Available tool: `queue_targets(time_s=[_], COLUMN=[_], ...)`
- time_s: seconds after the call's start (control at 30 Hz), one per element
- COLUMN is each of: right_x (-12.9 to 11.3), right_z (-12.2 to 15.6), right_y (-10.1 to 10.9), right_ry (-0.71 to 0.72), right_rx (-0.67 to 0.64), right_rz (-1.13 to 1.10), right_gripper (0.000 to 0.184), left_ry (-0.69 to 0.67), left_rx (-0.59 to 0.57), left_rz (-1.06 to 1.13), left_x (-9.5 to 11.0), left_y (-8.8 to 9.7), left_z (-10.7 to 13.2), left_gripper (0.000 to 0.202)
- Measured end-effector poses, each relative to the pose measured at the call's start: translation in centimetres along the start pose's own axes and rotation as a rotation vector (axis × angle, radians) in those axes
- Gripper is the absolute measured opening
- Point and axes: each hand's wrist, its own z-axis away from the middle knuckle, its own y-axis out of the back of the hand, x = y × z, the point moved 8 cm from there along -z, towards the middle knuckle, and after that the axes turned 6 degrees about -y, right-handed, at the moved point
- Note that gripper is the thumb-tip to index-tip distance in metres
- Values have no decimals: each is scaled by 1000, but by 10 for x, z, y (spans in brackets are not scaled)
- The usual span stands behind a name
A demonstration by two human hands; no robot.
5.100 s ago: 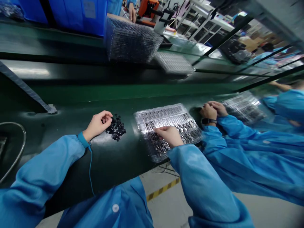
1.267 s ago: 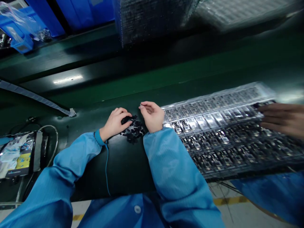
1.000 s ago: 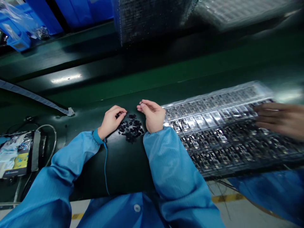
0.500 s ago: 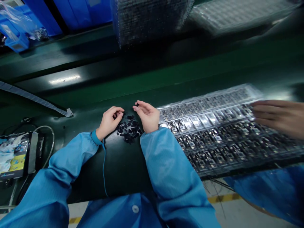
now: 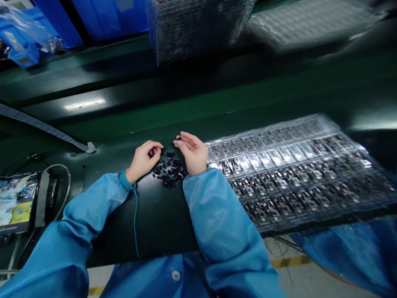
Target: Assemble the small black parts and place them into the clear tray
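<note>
A loose pile of small black rectangular pieces lies on the dark green bench between my two hands. At the pile's upper left is my left hand, its thumb and forefinger pinched together; what sits between the tips, if anything, is too small to make out. My right hand is raised at the pile's upper right, with one small black piece between thumb and fingers. Close to its right side lies a clear plastic tray with rows of small circuit boards; several pockets in its second row hold no board.
A blue cord runs from my left wristband. At the left are a package and a cable. Blue bins, a bubble-wrapped block and stacked clear trays stand on the shelf. A co-worker's blue garment shows lower right.
A co-worker's hand over the right part of the tray has left the view. My hands have barely moved, and the small black piece is still in my right fingers.
</note>
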Motion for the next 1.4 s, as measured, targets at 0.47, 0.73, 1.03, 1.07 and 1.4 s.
queue_targets(time_s=[0.47,0.73,1.03,1.07,1.4], right_x=[-4,-8,7,9,6], right_z=[4,6,6,6,7], right_y=[-1,-2,1,2,0], right_ry=[-20,-2,-128,-138,-127], right_rx=[16,-1,33,41,19], right_rz=[195,222,108,97,64], right_gripper=[22,16,28,28,26], left_ry=[16,-69,-101,-94,-104], left_rx=[-61,-133,-198,-197,-152], left_rz=[-92,-174,-306,-317,-278], left_x=[-8,-8,-17,-20,-30], left_y=[-2,-11,-24,-25,-23], left_z=[6,8,11,12,12], left_gripper=[20,26,34,35,38])
